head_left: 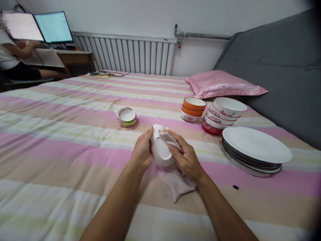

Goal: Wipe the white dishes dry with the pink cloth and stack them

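Over the striped bed cover, my left hand (pixel 142 149) grips the left side of a white bowl (pixel 159 150), its thumb up at the rim. The bowl is tilted, and its underside seems to face me. A pale pink cloth (pixel 178 184) is bunched in my right hand (pixel 187 158), whose fingers press it against the bowl's right side. The cloth's loose end hangs down onto the cover. Beyond my left hand sits a cluster of small white dishes (pixel 127 116), with a bright green piece at its front.
To the right stand a stack of orange and white bowls (pixel 194 108), a stack of larger red-patterned bowls (pixel 222 115) and a pile of plates (pixel 257 147). A small black object (pixel 235 187) lies nearby. Farther off are a pink pillow (pixel 223 83), cables (pixel 107 73) and a seated person (pixel 15 53).
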